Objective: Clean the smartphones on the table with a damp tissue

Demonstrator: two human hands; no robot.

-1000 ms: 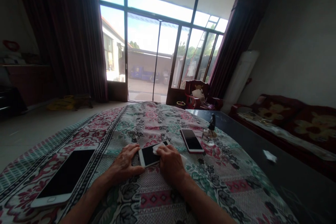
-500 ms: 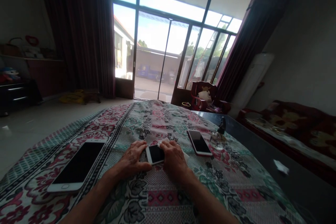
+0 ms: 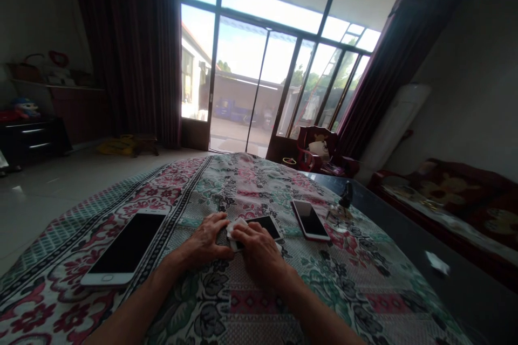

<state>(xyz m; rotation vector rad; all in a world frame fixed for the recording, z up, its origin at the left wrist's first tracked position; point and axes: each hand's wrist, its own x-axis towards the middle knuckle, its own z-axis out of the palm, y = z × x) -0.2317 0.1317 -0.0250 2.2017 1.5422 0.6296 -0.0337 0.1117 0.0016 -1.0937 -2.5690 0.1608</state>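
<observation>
A small smartphone (image 3: 261,228) with a dark screen lies on the floral quilted cloth (image 3: 226,183), its near end hidden under my hands. My left hand (image 3: 204,240) grips the phone's left end with its fingers. My right hand (image 3: 257,253) presses a crumpled white wipe (image 3: 236,233) against the phone. To the left lies a large white smartphone (image 3: 123,248), face up and apart from my left hand. A smartphone with a pinkish rim (image 3: 309,220) lies face up to the right of my right hand.
A small dark figurine (image 3: 345,197) and a glass object (image 3: 338,218) stand near the edge of a dark glass table (image 3: 396,226), which has a white paper scrap (image 3: 437,263) on it. A sofa (image 3: 449,199) is at the right, and a red chair (image 3: 315,148) stands by the glass doors (image 3: 238,75).
The small phone has turned and now points right. My right hand has moved left over it, bringing the wipe onto the phone's left end. The view has shifted slightly.
</observation>
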